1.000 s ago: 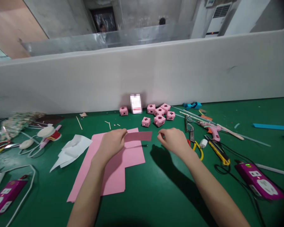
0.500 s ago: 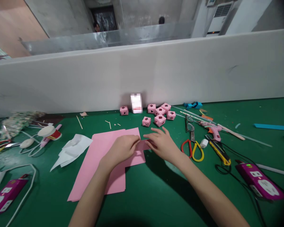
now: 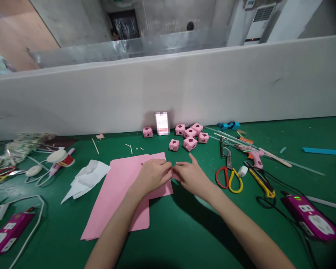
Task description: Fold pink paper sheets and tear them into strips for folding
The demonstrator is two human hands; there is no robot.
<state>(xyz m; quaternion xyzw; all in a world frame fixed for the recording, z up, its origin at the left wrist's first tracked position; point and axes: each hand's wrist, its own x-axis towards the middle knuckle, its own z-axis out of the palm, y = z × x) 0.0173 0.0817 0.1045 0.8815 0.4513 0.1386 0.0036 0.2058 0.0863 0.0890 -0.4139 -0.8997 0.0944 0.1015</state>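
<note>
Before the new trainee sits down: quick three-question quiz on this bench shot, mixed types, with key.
1. Count: how many pink paper cubes with dark openings sit on the green table?

2. True or false: from the camera's view, the yellow-and-black utility knife lies to the left of the large pink paper sheets.

3. Multiple choice: what is at the fingertips of the left hand and right hand?
A) a blue strip
B) a pink paper strip
C) a white paper cup

Key: 1. Seven. 2. False; it lies to their right. 3. B.
</note>
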